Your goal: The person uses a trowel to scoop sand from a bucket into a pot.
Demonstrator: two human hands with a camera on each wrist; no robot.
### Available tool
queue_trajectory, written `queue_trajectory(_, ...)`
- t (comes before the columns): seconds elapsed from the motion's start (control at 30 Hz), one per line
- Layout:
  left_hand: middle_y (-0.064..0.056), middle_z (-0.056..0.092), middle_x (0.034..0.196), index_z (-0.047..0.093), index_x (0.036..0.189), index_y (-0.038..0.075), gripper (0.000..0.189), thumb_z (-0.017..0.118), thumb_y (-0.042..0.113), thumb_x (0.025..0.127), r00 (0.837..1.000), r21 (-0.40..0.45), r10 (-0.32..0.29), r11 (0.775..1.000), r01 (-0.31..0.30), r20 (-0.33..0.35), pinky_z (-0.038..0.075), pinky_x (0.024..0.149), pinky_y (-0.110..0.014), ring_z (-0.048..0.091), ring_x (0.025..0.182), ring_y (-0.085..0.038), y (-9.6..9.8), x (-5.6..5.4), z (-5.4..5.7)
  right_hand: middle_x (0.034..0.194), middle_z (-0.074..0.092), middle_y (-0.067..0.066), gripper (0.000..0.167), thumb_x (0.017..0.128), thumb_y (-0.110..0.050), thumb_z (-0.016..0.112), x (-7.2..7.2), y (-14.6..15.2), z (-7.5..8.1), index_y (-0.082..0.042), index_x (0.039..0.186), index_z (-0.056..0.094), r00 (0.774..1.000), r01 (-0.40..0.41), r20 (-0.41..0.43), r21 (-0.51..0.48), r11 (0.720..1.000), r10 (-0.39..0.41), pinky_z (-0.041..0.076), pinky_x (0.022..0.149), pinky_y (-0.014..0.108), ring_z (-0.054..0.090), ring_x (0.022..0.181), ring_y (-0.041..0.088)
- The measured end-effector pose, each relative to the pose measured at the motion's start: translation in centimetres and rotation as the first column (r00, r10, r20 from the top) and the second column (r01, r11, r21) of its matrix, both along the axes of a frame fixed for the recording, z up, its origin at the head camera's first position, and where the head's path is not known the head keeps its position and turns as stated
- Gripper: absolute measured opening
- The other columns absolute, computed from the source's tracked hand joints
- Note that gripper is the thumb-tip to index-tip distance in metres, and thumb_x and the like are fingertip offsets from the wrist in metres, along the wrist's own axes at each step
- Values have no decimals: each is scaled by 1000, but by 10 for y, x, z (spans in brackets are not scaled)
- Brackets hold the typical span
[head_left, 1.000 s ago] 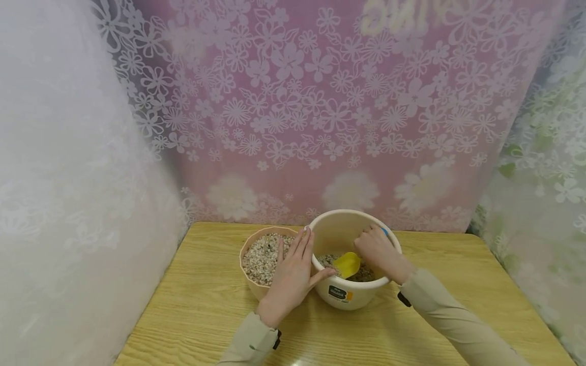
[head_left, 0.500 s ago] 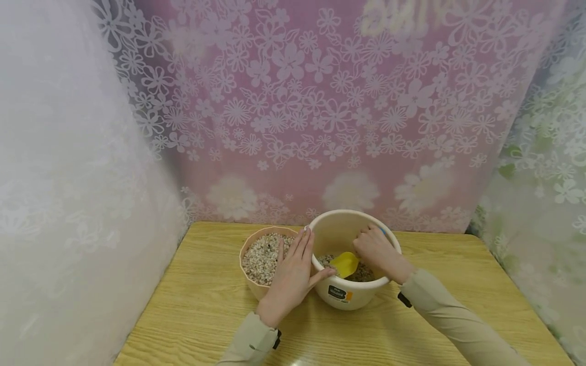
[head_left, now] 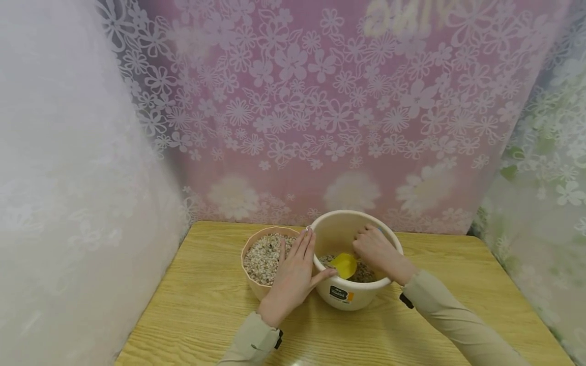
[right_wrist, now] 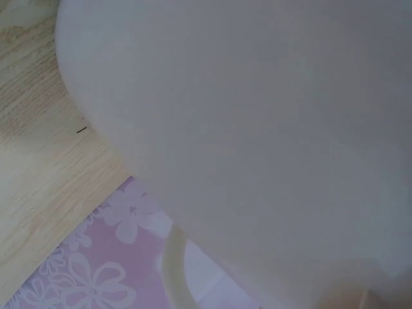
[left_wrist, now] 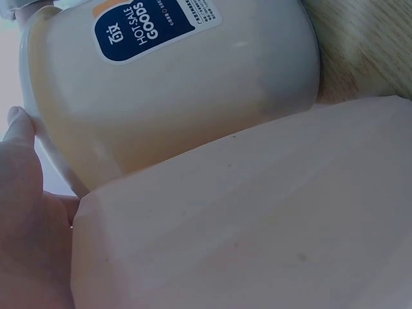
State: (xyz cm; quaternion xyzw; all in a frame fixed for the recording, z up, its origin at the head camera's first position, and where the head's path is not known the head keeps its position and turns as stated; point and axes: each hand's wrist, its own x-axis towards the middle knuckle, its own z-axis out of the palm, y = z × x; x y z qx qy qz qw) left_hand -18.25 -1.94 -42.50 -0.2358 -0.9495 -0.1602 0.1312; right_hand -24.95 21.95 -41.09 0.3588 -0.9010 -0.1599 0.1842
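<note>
In the head view a cream bucket (head_left: pixel 347 294) with a dark label holds a layer of brownish loose grains (head_left: pixel 363 272). My right hand (head_left: pixel 375 249) reaches inside it, fingers curled around the handle of a yellow scoop (head_left: pixel 345 265); the grip hides that handle. The scoop's head lies in the grains near the bucket's front left wall. My left hand (head_left: pixel 293 272) stretches its straight fingers along the bucket's left rim, thumb at the front rim. Its fingers partly cover a peach pot (head_left: pixel 249 277) filled with pale mixed gravel (head_left: pixel 265 256).
Both vessels stand close together on a wood-grain table (head_left: pixel 197 305). A pink floral curtain (head_left: pixel 293 122) hangs behind the table, with pale sheeting (head_left: pixel 78 178) on the left and a leafy print cloth (head_left: pixel 540 193) on the right. The bucket's wall fills most of the right wrist view.
The yellow scoop has shifted slightly left and tilted in the grains, as my right hand moves a little left. My left hand stays on the rim.
</note>
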Motion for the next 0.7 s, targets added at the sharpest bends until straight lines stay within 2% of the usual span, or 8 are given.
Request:
queue_trajectory(0.13, -12, 20, 168, 24, 161, 3, 97, 39, 73, 95, 1000, -3, 4, 1000, -4, -5, 16, 121, -63, 15, 156, -24, -1, 1, 0, 66, 62, -2, 28, 71, -36, 88, 1, -1, 0, -13, 66, 72, 999, -25, 42, -43, 999, 27, 36, 64, 29, 52, 61, 16)
queue_trajectory(0.33, -12, 20, 168, 22, 161, 3, 97, 37, 73, 96, 1000, -3, 3, 1000, -3, -4, 16, 121, -63, 13, 156, -23, -3, 2, -1, 68, 62, -7, 19, 73, -36, 87, 2, -2, -1, -19, 74, 79, 991, -73, 106, -123, 990, 87, 35, 64, 29, 55, 64, 14)
queue_trajectory(0.57, -12, 21, 168, 24, 161, 3, 95, 40, 71, 96, 1000, -3, 7, 1000, -7, -16, 18, 121, -63, 14, 156, -23, -2, 2, 1, 69, 62, -9, 11, 80, -33, 85, 5, 3, 5, -23, 79, 79, 979, 19, 204, -205, 979, 24, 41, 68, 32, 56, 66, 14)
queue_trajectory(0.63, -12, 21, 168, 23, 161, 3, 95, 39, 72, 97, 1000, -7, 8, 1000, -8, -12, 17, 121, -62, 13, 156, -22, -1, 2, 1, 71, 65, -9, 10, 82, -32, 84, 6, 5, 8, -23, 80, 79, 977, 40, 211, -216, 976, 7, 47, 71, 36, 59, 66, 14)
queue_trajectory(0.7, -12, 20, 168, 23, 161, 3, 95, 37, 72, 96, 1000, -10, 10, 1000, -10, -7, 16, 122, -62, 12, 156, -22, -1, 1, 1, 74, 68, -8, 8, 83, -30, 83, 6, 7, 11, -23, 82, 79, 976, 54, 218, -243, 969, 0, 52, 80, 42, 63, 69, 16)
